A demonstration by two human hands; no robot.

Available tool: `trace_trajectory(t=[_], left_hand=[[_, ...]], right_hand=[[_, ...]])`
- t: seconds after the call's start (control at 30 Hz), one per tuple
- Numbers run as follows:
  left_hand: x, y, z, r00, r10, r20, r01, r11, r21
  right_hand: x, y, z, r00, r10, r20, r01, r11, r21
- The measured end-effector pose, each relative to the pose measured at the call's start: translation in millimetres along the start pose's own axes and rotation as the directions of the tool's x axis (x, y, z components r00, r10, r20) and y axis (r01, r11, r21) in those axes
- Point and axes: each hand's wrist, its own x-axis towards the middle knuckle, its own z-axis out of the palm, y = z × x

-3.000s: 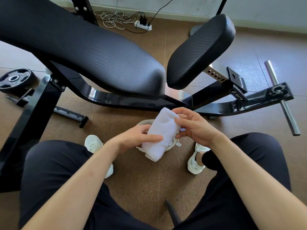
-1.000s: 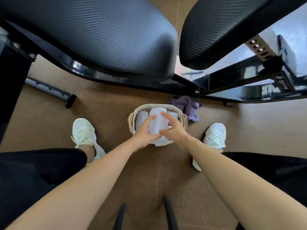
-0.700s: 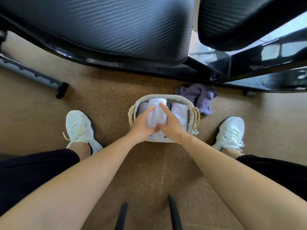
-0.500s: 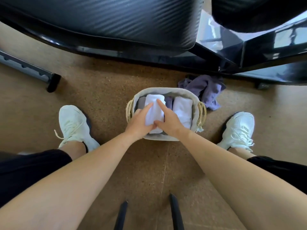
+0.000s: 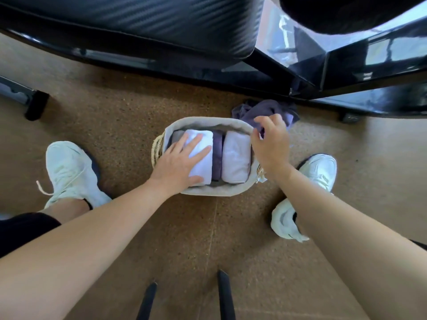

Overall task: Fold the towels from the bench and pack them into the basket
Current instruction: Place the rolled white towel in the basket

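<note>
A small fabric-lined basket [image 5: 209, 192] with rope handles stands on the floor between my feet. Inside lie a folded white towel [image 5: 204, 144] on the left, a folded purple towel [image 5: 217, 155] in the middle and a pale folded towel [image 5: 235, 155] on the right. My left hand [image 5: 178, 162] rests flat on the left white towel, fingers spread. A crumpled purple towel [image 5: 268, 109] lies on the floor just behind the basket's right end. My right hand [image 5: 271, 142] is over that end, fingers curled on an edge of the crumpled towel.
The black padded bench [image 5: 138, 21] and its glossy frame [image 5: 346, 65] hang low over the far side of the basket. My white shoes [image 5: 69, 172] [image 5: 318, 169] flank the basket. Two black legs [image 5: 224, 296] stand near the bottom edge. A black bar [image 5: 23, 98] lies at left.
Both hands lowered the folded white towel into the basket's left side. My right hand then left it and moved right to the crumpled purple towel, while the left stays on the white towel.
</note>
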Motion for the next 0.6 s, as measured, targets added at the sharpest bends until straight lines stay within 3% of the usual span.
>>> trace_trajectory(t=[0.07,0.17,0.3,0.4,0.6], left_hand=[[1,-2,0,0.999,-0.036,0.011,0.036,0.999,0.036],[1,-2,3,0.997,-0.081,0.000,0.081,0.996,0.042],[12,3,4,0.991,-0.132,0.018,0.131,0.991,0.039],[16,8,2,0.989,-0.145,0.040,0.144,0.989,0.037],[8,21,-21,0.979,-0.136,0.154,0.141,0.990,-0.022]], right_hand=[[15,12,-6,0.997,0.066,0.035,-0.066,0.998,-0.013],[38,25,-11,0.951,0.191,0.243,-0.167,0.979,-0.114],[62,46,-14,0.858,0.250,0.449,-0.141,0.955,-0.263],[70,55,-24,0.874,0.241,0.423,-0.135,0.955,-0.264],[55,43,-81,0.883,0.389,0.265,-0.358,0.920,-0.159]])
